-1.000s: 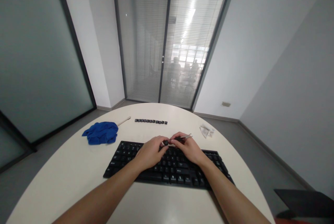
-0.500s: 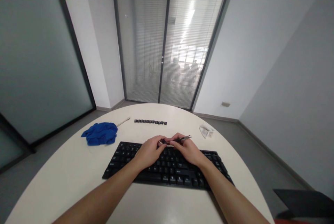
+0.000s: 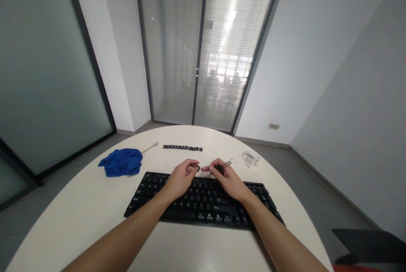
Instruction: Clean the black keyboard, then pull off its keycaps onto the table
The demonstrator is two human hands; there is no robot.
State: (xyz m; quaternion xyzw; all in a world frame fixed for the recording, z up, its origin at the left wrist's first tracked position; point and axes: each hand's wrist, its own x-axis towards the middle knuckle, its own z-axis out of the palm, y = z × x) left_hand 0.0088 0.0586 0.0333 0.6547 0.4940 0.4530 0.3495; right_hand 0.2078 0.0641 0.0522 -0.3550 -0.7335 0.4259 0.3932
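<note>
A black keyboard (image 3: 203, 208) lies across the table below both forearms. Over its far edge, my left hand (image 3: 182, 179) pinches a small black keycap (image 3: 198, 168) between thumb and fingers. Close by on the right, my right hand (image 3: 226, 179) is closed around a keycap puller (image 3: 227, 163), whose thin metal prongs stick out past the fingers; its dark body is mostly covered by the hand. The right fingertips point at the keycap with a small gap between. Beyond the hands, several black keycaps (image 3: 180, 147) form a row on the table.
A crumpled blue cloth (image 3: 123, 163) lies at the left, with a thin pale-handled brush (image 3: 149, 148) beside it. A small clear plastic bag (image 3: 250, 159) rests at the right. The round white table (image 3: 79, 208) has a curved edge; a dark chair (image 3: 368, 244) stands at lower right.
My hands have moved slightly apart, bringing the keycap in my left fingers into view. The puller has turned in my right hand, so less of it shows.
</note>
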